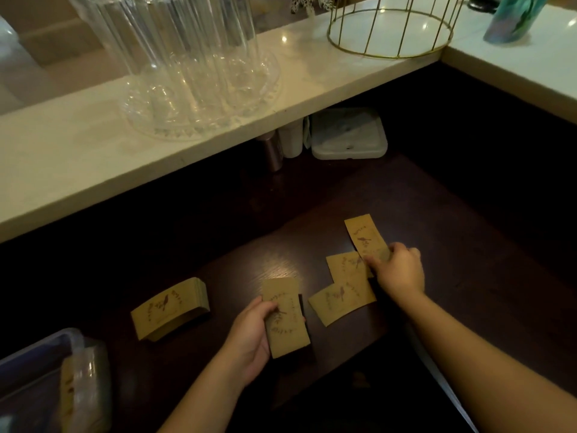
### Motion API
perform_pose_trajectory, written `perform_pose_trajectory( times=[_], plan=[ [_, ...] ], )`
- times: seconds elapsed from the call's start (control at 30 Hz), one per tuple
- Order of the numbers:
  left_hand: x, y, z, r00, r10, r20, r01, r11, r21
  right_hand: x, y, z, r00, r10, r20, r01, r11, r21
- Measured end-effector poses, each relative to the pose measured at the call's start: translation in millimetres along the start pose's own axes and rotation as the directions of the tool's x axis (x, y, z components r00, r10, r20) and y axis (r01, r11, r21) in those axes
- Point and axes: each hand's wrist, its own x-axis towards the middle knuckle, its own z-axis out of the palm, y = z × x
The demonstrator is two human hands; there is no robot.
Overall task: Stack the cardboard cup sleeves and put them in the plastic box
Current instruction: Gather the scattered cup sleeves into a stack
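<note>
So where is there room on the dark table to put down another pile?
There is bare dark table between the white lidded tub and the sleeves, and a gap between the finished stack and the left hand. It is crowded by the right hand, where loose sleeves overlap.

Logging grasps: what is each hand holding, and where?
Left hand: small sleeve stack, left edge. Right hand: single sleeve, near end.

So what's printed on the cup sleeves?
A dark bird with curved lettering on plain tan cardboard, clearest on the stack in the head view.
</note>
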Motion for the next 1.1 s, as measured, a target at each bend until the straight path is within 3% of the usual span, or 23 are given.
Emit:
perform_pose_trajectory(
  times=[0.1,0.13,0.2,0.23,0.3,0.5,0.6,0.7,0.77,0.83,0.93,1.0,1.1],
  plan=[
    [0.9,3.7,2.8,1.000,-0.002,-0.003,0.002,1.000,-0.024,-1.0,-4.3,-13.0,0.999,0.002,-0.041,0.006,0.980,0.200],
    [1.9,4.8,3.5,1.000,0.005,0.002,-0.004,0.999,-0.037,-5.4,-8.6,-18.6,1.000,0.018,0.007,-0.019,0.934,0.356],
    [5.1,6.5,5.0,0.999,0.024,0.023,-0.022,0.998,-0.061,-25.2,-22.5,-28.1,0.979,0.009,0.203,-0.142,0.743,0.654],
    [7.3,6.9,6.3,0.999,0.034,0.033,-0.031,0.997,-0.077,-38.4,-29.5,-30.9,0.960,-0.032,0.277,-0.186,0.665,0.723],
    [12.0,6.7,10.1,0.998,0.049,0.044,-0.044,0.993,-0.109,-66.6,-39.7,-29.9,0.928,-0.119,0.354,-0.196,0.651,0.733],
    [16.8,-1.3,23.4,0.999,0.033,0.029,-0.031,0.998,-0.049,-126.5,-46.7,-2.7,0.845,-0.203,0.496,-0.174,0.772,0.612],
    [14.9,-5.9,22.0,0.990,0.129,-0.057,-0.129,0.992,0.014,-135.6,-37.9,12.8,0.875,-0.266,0.403,0.086,0.907,0.413],
    [10.6,-8.7,18.8,0.985,0.146,-0.092,-0.144,0.989,0.030,-126.2,-26.0,17.0,0.916,-0.316,0.249,0.240,0.926,0.291],
    [9.5,-10.5,15.0,0.985,0.120,-0.123,-0.119,0.993,0.020,-113.1,-17.4,16.8,0.947,-0.299,0.119,0.267,0.937,0.225],
    [8.3,-11.6,10.2,0.984,0.100,-0.147,-0.100,0.995,0.009,-100.6,-4.4,21.0,0.955,-0.295,0.045,0.296,0.955,-0.028],
    [5.6,-11.2,4.7,0.987,0.079,-0.140,-0.082,0.997,-0.012,-92.6,10.5,28.0,0.962,-0.269,0.038,0.263,0.889,-0.375],
    [3.3,-9.1,5.4,0.990,0.060,-0.126,-0.064,0.998,-0.025,-91.2,14.9,32.2,0.970,-0.240,0.043,0.236,0.879,-0.415],
    [-1.6,-4.2,9.6,0.992,0.041,-0.119,-0.047,0.998,-0.044,-83.7,14.4,33.5,0.981,-0.190,0.046,0.195,0.930,-0.311]
  ],
)
